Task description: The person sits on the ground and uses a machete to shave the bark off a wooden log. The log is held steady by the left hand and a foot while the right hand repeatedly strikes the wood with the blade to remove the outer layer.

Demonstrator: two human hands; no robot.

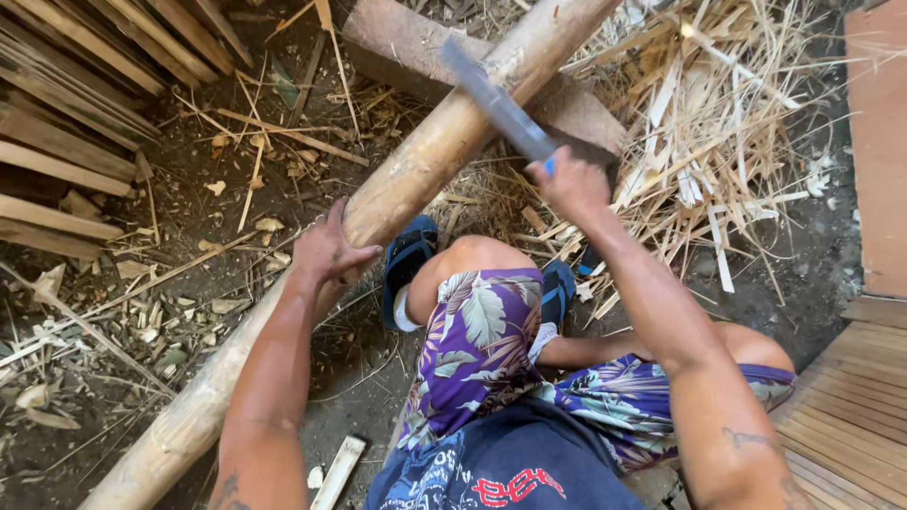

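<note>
A long pale bamboo pole (416, 165) runs diagonally from the lower left to the top centre, resting on a thick wooden block (402, 47). My left hand (326, 247) lies on the pole's middle, gripping it. My right hand (572, 181) is closed on the blue handle of a long knife (496, 104). The blade is blurred and lies across the pole just above the block. My knees in purple leaf-print shorts and blue sandals (406, 260) sit under the pole.
Split bamboo strips (66, 113) are stacked at the left. A heap of straw-coloured shavings (718, 132) lies at the upper right. Chips litter the dirt ground (189, 283). A wooden slatted platform (850, 406) is at the lower right.
</note>
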